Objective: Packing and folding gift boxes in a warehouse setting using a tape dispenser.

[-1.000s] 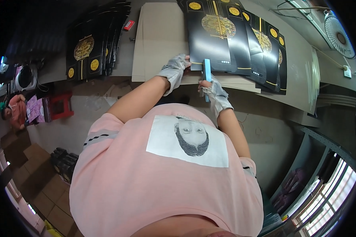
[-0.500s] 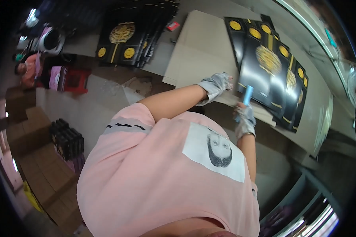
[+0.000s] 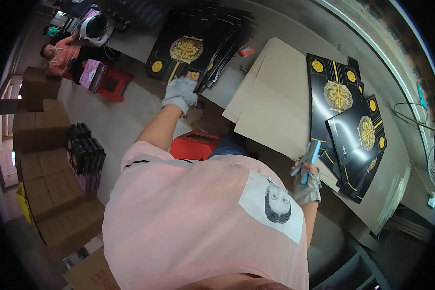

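My left hand (image 3: 181, 93), in a grey-white fingerless glove, reaches to the near edge of a pile of black printed sheets (image 3: 176, 34) with gold emblems. Its fingertips close on the edge of the top sheet, over a yellow circle. My right hand (image 3: 308, 186), gloved the same way, is closed around a light-blue bar-shaped tool (image 3: 315, 152), whose exact kind I cannot make out. That hand is at the table's near edge, beside overlapping black-and-gold sheets (image 3: 337, 116). Plain beige boards (image 3: 275, 87) lie between the two groups of sheets.
A small red box (image 3: 247, 51) sits by the left pile. Below the table edge stands a red stool (image 3: 195, 145); another red stool (image 3: 115, 84) carries a pink-patterned stack. Cardboard boxes (image 3: 43, 164) and black packages (image 3: 84, 150) line the left. A person (image 3: 63, 55) sits at the far left.
My left hand has moved left from the beige boards to the left pile's edge. My right hand keeps the blue tool, now tilted differently. The view has shifted, and the red stool below shows.
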Motion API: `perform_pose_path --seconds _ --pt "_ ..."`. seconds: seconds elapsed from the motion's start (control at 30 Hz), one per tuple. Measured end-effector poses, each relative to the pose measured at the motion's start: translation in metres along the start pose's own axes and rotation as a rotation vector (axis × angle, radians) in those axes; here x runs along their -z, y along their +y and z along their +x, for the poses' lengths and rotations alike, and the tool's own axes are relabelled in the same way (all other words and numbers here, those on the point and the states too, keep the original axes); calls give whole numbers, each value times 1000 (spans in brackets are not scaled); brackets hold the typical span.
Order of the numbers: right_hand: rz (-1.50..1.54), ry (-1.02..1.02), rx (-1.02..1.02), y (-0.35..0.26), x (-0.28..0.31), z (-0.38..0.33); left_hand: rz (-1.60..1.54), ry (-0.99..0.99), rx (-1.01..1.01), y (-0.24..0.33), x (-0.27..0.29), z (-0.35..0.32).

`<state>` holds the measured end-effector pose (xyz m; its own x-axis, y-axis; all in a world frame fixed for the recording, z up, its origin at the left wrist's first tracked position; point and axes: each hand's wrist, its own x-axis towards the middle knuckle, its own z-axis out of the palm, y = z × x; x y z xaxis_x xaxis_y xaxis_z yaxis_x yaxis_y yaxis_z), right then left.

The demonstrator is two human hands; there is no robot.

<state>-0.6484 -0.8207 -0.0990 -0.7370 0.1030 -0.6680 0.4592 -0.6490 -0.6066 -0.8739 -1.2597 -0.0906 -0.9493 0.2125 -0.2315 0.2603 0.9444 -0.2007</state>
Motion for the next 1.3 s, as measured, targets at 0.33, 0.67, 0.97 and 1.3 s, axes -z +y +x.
perform_pose_path --seconds 0.33,0.67,0.97,1.3 --pt "-387 -196 88 26 -10 43 -264 589 -404 100 70 0" --pt "257 161 172 44 -7 41 -557 413 -1015 270 51 -42" --pt "107 77 266 25 1 22 -260 171 -1040 235 32 -25" --pt "275 -87 272 10 -3 -3 -295 292 -1022 250 36 -25"
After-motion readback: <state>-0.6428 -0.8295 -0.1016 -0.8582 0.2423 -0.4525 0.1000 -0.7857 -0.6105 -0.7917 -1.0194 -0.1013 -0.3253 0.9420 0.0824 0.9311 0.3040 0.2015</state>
